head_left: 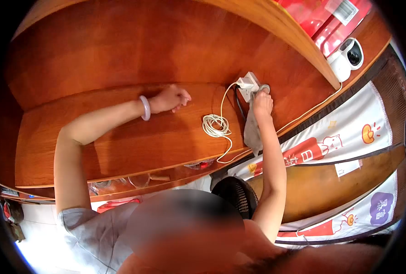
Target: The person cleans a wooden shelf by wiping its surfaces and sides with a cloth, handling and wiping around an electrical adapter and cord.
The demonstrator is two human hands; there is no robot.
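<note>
A grey cloth point(253, 132) hangs from my right hand point(263, 106), whose fingers are closed on it. That hand is beside a white power strip point(249, 91) against the wooden back panel, and a bit of the cloth shows past the fingertips. A white plug point(246, 83) sits in the strip. My left hand point(170, 99), below a pale bangle point(145, 108), is held over the wooden shelf point(120, 132). Its fingers are loosely bent and apart, with nothing visible in them. Between my hands lies a coiled white cable point(215, 126).
A white camera point(349, 57) and red packages point(321, 23) stand beyond a wooden divider point(298, 36) at upper right. A thin white cord runs along the edge. Printed fabric panels point(344, 123) hang at right. A black mesh object point(235, 194) is below.
</note>
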